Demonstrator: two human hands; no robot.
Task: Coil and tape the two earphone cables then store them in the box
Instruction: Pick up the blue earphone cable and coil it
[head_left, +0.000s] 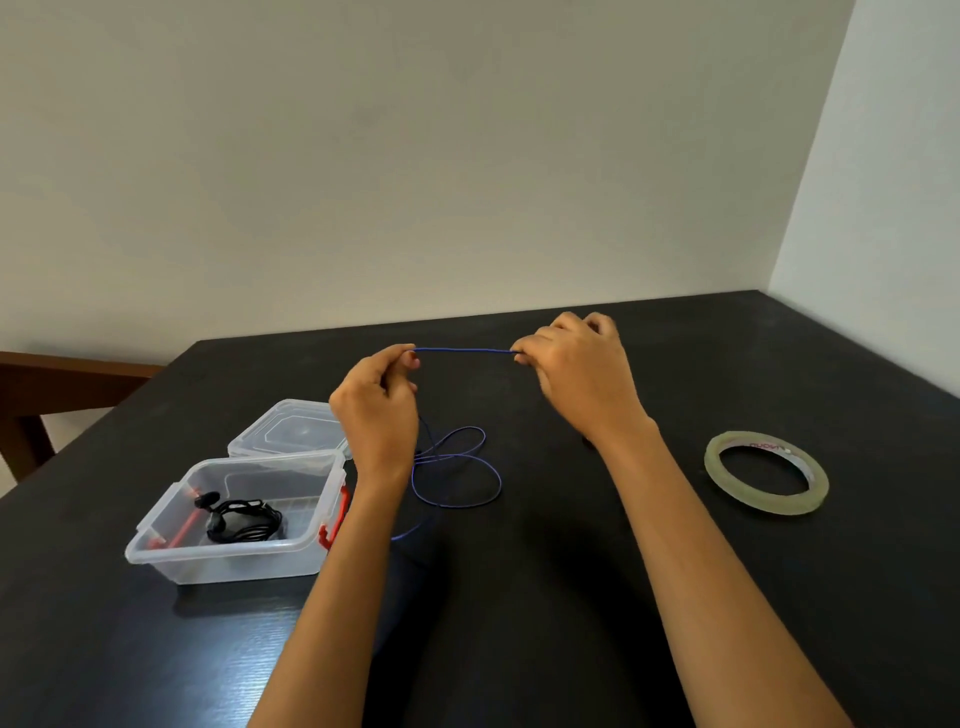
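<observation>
"Where is the camera?"

"On the person's head. It looks forward and down over the dark counter (727, 597), toward the pale wall (415, 156) at 12 o'clock."

"How near?"

"Arm's reach. Both forearms enter from 6 o'clock. The left hand (376, 410) and right hand (576, 374) sit around mid-frame, with the blue cable (467, 351) stretched between them."

"How much does it take in?"

"Plenty, since the lens is wide. The clear box (171, 551) is at 8 o'clock, the tape roll (769, 503) at 3 o'clock and the counter's far corner at 1 o'clock. The wall fills the upper half."
</observation>
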